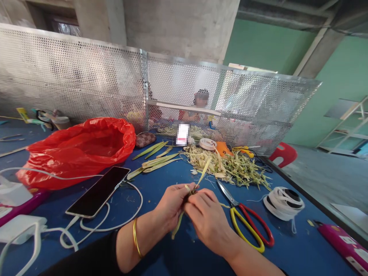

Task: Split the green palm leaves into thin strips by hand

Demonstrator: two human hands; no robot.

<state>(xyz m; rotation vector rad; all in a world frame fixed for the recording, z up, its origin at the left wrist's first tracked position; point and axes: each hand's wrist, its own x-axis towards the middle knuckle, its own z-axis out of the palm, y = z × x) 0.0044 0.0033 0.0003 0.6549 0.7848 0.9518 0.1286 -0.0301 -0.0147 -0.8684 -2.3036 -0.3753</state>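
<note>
My left hand (171, 204) and my right hand (208, 217) meet over the blue table, both closed on the same strip of pale green plant leaf (203, 173). One end of the strip sticks up beyond my fingers, and another piece hangs below my left hand. The part between my fingertips is mostly hidden. Just right of my right hand lie scissors (247, 226) with one red and one yellow handle. Farther off, several long leaf strips (158, 163) lie on the table, beside a heap of leaf scraps (230, 166).
A red plastic bag (77, 153) stands open at the left, with a phone (99, 191) and white cables in front. A roll of white tape (284, 203) sits at the right. Behind the table runs a perforated metal screen (184, 82); a person is beyond it.
</note>
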